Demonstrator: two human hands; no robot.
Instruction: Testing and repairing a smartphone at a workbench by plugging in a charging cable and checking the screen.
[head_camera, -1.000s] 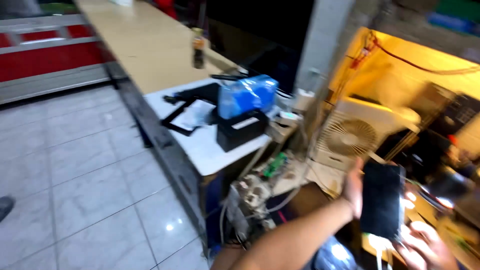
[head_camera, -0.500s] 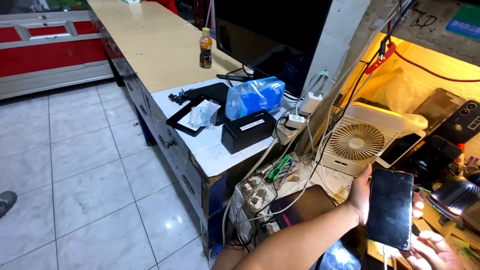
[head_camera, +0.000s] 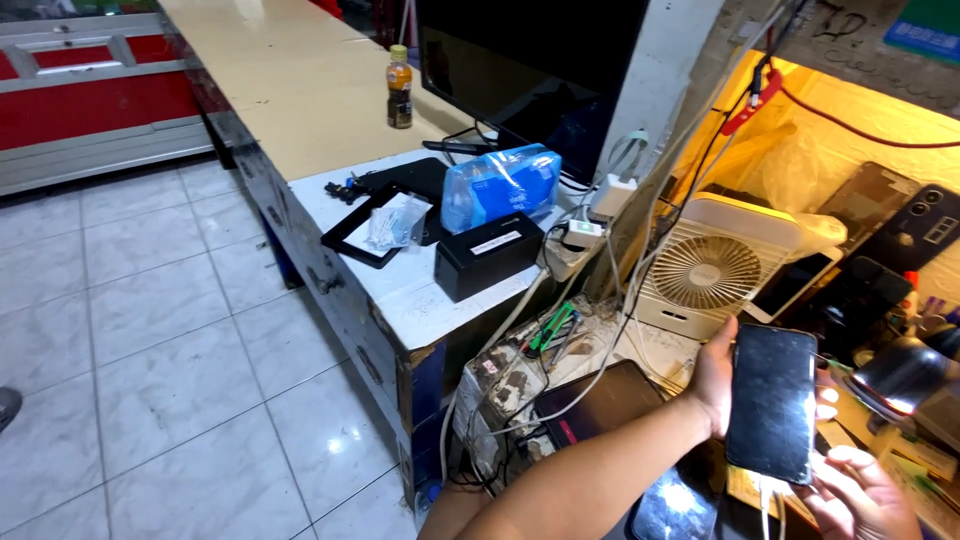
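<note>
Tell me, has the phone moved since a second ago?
Cannot tell: the camera swung, but the phone sits just below-right of the fan throughout.

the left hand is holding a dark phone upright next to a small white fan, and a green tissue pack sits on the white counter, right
Not quite: in the head view the tissue pack on the white counter is blue, not green. The left hand does hold the dark phone upright near the small white fan.

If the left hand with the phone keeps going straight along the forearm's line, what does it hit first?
The left hand holds the phone, and the forearm points up and right. Straight on, it would likely first meet the dark phones beside the white fan, though depth is hard to judge.
</note>
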